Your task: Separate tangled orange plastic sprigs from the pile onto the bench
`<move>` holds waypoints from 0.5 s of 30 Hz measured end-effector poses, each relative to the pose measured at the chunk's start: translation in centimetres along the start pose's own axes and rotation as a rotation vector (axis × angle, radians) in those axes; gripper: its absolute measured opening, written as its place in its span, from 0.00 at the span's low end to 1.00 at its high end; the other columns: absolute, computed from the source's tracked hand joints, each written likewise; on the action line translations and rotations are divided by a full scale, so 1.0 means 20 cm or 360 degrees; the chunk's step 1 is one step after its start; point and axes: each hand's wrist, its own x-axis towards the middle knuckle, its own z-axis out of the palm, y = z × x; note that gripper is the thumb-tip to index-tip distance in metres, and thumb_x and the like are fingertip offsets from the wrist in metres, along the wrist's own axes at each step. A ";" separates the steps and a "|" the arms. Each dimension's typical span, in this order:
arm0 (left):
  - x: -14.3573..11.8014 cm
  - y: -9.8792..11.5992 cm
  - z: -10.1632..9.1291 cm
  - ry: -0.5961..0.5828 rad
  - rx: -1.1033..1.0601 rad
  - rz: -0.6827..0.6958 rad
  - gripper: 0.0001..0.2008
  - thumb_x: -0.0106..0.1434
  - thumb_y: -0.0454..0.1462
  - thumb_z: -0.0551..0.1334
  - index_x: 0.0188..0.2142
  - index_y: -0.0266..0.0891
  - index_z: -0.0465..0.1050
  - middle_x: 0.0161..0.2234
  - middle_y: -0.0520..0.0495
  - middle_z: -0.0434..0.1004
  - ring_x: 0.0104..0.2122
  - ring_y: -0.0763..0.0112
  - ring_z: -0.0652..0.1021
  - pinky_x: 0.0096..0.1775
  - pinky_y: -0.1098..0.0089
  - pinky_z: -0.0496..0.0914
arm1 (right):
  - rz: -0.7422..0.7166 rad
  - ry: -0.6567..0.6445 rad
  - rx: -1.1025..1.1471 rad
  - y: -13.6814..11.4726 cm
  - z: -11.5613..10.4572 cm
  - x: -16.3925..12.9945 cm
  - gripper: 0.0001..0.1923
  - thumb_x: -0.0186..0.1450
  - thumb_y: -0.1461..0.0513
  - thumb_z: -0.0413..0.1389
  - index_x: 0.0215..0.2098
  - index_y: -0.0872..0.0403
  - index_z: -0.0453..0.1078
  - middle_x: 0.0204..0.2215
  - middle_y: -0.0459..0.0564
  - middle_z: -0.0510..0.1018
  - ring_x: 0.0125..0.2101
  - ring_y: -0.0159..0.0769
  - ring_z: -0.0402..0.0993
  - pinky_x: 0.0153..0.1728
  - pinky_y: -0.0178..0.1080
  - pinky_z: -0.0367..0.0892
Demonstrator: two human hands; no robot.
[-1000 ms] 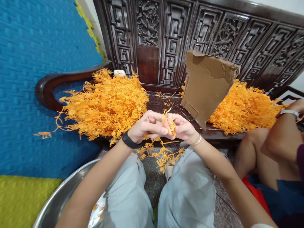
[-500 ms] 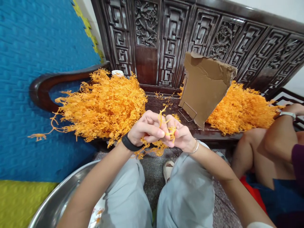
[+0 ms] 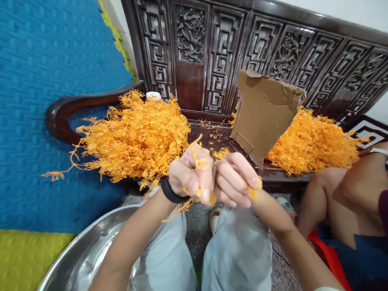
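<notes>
Raised since earlier, left hand (image 3: pixel 190 176) and right hand (image 3: pixel 235 180) clench orange sprigs (image 3: pixel 197 155) above steel basin (image 3: pixel 87 254).

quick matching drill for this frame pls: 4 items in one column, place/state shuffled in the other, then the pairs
Items:
1. left hand
2. cardboard sheet
3. steel basin
4. left orange pile

Places/states:
A. low on the floor, left of the knees
B. propped upright on the bench
C. closed around an orange sprig
D. heaped by the bench's curved armrest

Pairs: 1-C, 2-B, 3-A, 4-D
</notes>
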 end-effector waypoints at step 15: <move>0.03 -0.05 -0.29 0.0975 0.0074 0.0038 0.05 0.52 0.35 0.59 0.24 0.35 0.70 0.10 0.59 0.49 0.10 0.84 0.57 0.15 0.78 0.50 | 0.0710 0.1580 -0.1887 -0.31 -0.58 -0.20 0.07 0.52 0.63 0.60 0.26 0.57 0.67 0.21 0.43 0.71 0.22 0.24 0.66 0.27 0.30 0.65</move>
